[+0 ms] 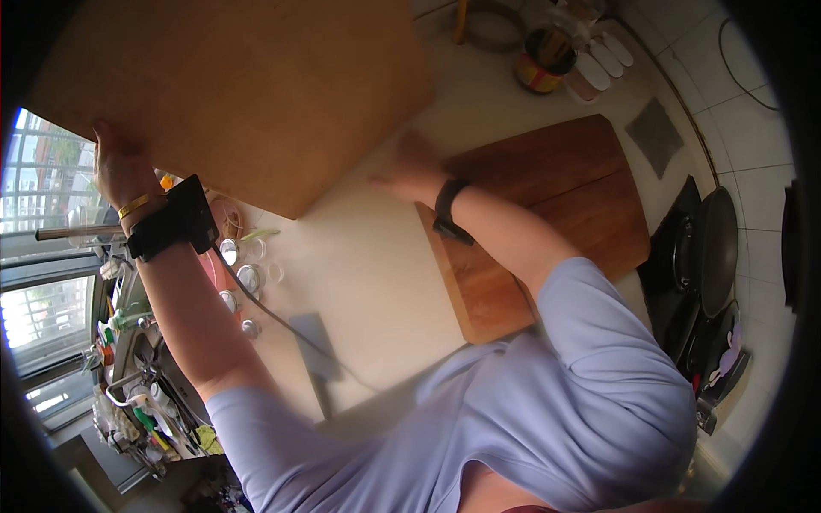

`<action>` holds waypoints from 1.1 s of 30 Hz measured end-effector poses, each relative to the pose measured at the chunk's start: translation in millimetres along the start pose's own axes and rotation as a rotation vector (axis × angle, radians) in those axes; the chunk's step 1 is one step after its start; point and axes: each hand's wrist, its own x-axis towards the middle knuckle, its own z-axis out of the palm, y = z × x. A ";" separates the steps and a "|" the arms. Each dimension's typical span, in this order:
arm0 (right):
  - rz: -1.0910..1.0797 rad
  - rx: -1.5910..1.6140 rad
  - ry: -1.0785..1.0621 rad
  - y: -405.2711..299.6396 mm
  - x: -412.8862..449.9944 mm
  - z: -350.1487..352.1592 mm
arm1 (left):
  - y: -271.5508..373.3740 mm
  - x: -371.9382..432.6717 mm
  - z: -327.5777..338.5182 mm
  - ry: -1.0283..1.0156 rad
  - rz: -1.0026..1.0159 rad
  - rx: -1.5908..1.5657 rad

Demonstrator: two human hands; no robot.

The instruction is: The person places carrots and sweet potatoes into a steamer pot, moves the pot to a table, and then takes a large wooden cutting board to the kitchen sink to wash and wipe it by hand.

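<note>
A large wooden board (256, 83) is raised and tilted over the counter, filling the upper left of the view. My left hand (122, 168) grips its left edge, the fingers partly hidden by the board. My right hand (418, 168) is blurred by motion, its thumb and fingers apart, with nothing visible in it. It hovers over the pale countertop (378, 269), between the raised board's lower right edge and a second, reddish-brown wooden cutting board (545, 186) that lies flat. My right forearm crosses above this cutting board.
Several metal-lidded jars (250, 279) stand at the left, near a flat grey-blue object (317, 346). A cable (276, 314) hangs from the device on my left wrist. A tub with a red-yellow label (537, 72), a grey cloth (655, 136) and a dark pan (718, 250) are at the right.
</note>
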 end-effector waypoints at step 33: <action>0.102 0.061 0.054 117.4 37.8 -54.0 | 24.2 -33.4 -30.6 0.127 -0.151 0.044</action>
